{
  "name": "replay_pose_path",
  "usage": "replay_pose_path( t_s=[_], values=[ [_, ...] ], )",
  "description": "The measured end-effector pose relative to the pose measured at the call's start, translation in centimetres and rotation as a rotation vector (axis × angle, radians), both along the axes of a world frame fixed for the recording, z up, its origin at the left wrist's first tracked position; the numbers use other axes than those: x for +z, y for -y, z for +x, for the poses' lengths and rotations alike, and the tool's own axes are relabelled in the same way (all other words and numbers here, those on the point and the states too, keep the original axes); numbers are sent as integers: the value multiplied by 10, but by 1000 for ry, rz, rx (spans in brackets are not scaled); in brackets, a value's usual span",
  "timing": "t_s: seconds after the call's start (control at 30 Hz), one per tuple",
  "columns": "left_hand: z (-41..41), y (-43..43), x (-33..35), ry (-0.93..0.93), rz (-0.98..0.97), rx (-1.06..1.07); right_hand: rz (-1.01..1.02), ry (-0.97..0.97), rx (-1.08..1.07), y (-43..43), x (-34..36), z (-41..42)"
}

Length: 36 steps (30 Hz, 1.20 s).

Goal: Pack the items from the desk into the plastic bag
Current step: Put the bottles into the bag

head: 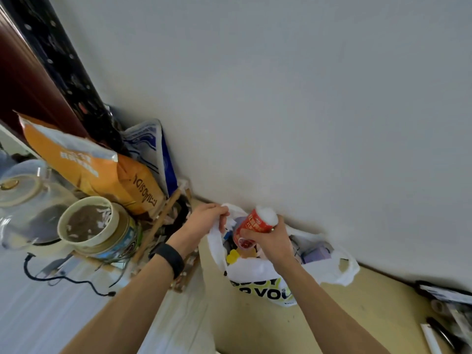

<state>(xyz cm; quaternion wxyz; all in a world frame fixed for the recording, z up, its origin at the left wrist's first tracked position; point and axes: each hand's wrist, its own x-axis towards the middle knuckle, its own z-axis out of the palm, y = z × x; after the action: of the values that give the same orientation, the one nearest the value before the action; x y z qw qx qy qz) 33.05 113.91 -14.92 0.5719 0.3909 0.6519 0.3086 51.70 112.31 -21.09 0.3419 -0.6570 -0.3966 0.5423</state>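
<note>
A white plastic bag (258, 273) with black and yellow-green lettering sits on the beige desk against the wall, its mouth open. Inside it lie several items, among them something yellow (233, 256) and a pale purple box (318, 252). My left hand (204, 219), a black band on its wrist, pinches the bag's left handle and holds the mouth open. My right hand (269, 240) grips a red can with a white plastic lid (255, 226), tilted, over the bag's opening.
To the left stand an orange pouch (86, 164), a round tin with a cream lid (94, 226), a glass kettle (25, 200) and a black cable (63, 277) on a white cloth. Black items (444, 300) lie at the desk's right end. The wall is close behind the bag.
</note>
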Motion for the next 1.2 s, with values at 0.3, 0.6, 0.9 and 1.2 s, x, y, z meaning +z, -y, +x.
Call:
replay_pose_path(
  t_s=[0.3, 0.6, 0.9, 1.2],
  values=[
    [3, -9, 17, 111, 2, -42, 13, 188, 28, 1, -41, -55],
    [8, -6, 14, 15, 5, -111, 18, 746, 378, 12, -52, 1],
    [32, 0, 4, -183, 176, -152, -123, 887, 416, 9, -29, 93],
    [52, 1, -13, -865, 158, -273, 34, 1063, 241, 60, -6, 161]
  ],
)
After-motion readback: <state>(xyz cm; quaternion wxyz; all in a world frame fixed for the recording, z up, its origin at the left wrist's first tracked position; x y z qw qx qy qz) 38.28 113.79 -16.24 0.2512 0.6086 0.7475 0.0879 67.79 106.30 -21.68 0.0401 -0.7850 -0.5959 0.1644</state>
